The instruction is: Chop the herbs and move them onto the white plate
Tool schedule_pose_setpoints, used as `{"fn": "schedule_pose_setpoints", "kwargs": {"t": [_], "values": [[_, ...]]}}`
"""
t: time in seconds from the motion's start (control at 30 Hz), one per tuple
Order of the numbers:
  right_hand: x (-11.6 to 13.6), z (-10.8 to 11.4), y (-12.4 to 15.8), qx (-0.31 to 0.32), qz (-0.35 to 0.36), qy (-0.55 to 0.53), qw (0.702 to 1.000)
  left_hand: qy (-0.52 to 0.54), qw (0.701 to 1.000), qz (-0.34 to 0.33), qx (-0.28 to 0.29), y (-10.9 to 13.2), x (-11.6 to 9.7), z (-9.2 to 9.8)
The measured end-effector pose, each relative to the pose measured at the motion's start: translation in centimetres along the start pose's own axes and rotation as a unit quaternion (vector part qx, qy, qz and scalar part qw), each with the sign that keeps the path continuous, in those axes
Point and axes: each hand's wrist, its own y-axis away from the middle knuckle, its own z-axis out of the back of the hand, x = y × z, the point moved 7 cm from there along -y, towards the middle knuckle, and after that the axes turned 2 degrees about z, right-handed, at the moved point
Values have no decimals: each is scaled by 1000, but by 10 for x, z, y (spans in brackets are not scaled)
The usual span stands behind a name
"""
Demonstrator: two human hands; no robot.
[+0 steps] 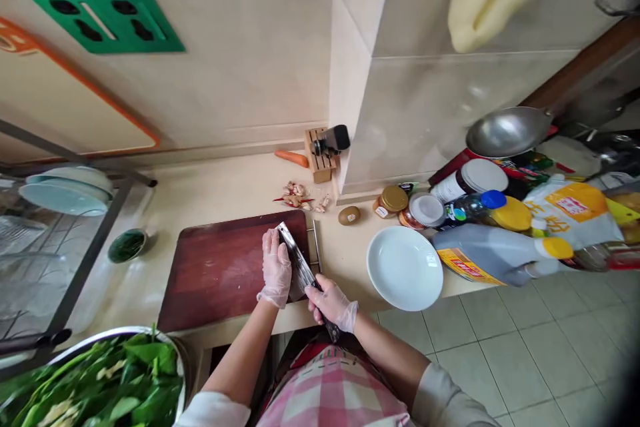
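Observation:
My right hand (331,301), in a clear plastic glove, is wrapped round the dark handle of a cleaver (299,260). The blade stands on edge over the right side of a dark red-brown cutting board (215,267), its spine facing up. My left hand (277,270), gloved likewise, lies against or right beside the blade's left face, fingers stretched out and close together. Whether anything is under its palm is hidden. A few small pale specks lie on the board. Beyond it are garlic cloves with red chillies (296,199) and a carrot (291,158).
A white plate (405,268) overhangs the counter's front edge at right, beside crowded jars and a large bottle (493,255). A kiwi (349,215) and a knife block (321,163) stand behind. Left are a bowl of chopped greens (127,246), a dish rack (90,260) and a basin of leafy vegetables (135,373).

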Motion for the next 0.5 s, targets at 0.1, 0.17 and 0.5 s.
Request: {"fn": "schedule_pose_setpoints", "kwargs": {"t": [0.1,0.17,0.5], "values": [[5,23,34,-41,35,-10,999,8,998,-54,8,7,-43,-12],[5,48,69,-95,50,-21,994,21,993,-100,55,19,-85,-34],[-48,117,214,-365,-6,-108,925,97,918,-173,343,130,-197,-185]]}}
